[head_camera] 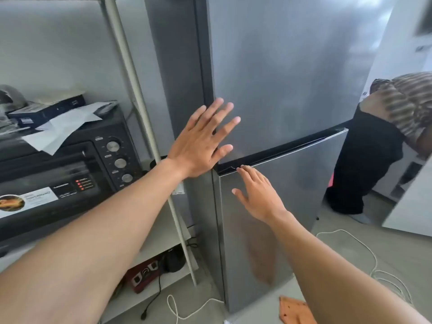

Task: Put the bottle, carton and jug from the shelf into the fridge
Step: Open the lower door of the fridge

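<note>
Two hands, both empty, both on the fridge. Left hand is spread flat, fingers splayed, at the hinge-side edge of the upper door, near its bottom corner. Right hand is open too, fingertips up at the dark gap between upper and lower door, palm over the lower door. Neither grips anything.

Both doors look shut, or as good as shut; no interior is visible. The bottle, carton and jug are not in view anywhere: not in a hand, not on the parts of the shelf that show. The shelf unit stands just left of the fridge and holds a black countertop oven with papers and a dark box on top, and small appliances on the low tier.

Progress, as a judgement: can't tell. Either nothing has gone in yet and the doors are about to be opened, or all three are inside and the doors have been pushed closed. Flat pressing palms lean toward closing, but that's a guess.

A second person bends over in the background to the right, well apart.
</note>
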The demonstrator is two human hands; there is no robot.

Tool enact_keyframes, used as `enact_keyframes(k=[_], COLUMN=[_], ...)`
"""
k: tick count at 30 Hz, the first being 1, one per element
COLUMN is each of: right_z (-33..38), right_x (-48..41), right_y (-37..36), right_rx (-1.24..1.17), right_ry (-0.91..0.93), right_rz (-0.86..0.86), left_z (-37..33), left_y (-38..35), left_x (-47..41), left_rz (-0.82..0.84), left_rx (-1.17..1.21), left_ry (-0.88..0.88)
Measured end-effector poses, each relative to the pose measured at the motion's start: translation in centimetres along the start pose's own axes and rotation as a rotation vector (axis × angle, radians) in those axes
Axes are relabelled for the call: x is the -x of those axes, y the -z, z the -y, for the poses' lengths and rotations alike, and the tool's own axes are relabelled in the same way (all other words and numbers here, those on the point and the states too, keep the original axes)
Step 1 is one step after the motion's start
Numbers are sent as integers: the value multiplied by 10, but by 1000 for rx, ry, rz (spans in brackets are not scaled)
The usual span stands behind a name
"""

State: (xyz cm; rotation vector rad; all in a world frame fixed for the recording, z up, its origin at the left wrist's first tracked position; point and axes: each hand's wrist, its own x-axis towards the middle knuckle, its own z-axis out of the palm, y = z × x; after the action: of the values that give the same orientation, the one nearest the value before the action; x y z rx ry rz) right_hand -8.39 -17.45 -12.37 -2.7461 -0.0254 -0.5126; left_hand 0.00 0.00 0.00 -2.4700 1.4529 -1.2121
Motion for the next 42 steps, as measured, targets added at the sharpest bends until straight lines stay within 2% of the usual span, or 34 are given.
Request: enact_keyframes(k=[3,7,10,13,15,19,32,42], right_z=[-4,-9,-16,-17,-15,-8,-12,-46], right_x=[-9,-20,-30,-37,-40,-49,-56,13], right_y=[-4,-10,-15,-23,-30,-36,-22,16], right_rx=[2,9,67,87,90,77,-81,-120], right_ry=[8,14,68,63,35,-33,18,87], right_rz=[47,-13,-37,-80,-135,-112,-86,-18], left_z=[-7,-7,-8,-14,-12,-9,-10,-15], left_y=[-4,-20,-39,-61,-70,-71,-71,-70], left_x=[-34,-70,-76,-73,-74,-74,-76,-75], left_rz=[48,131,64,-75,-153,-200,-251,-210], left_rx=[-146,-283,-391,-493,-491,-454,-424,-447], left_ry=[-162,-197,-182,-156,-154,-156,-138,-133])
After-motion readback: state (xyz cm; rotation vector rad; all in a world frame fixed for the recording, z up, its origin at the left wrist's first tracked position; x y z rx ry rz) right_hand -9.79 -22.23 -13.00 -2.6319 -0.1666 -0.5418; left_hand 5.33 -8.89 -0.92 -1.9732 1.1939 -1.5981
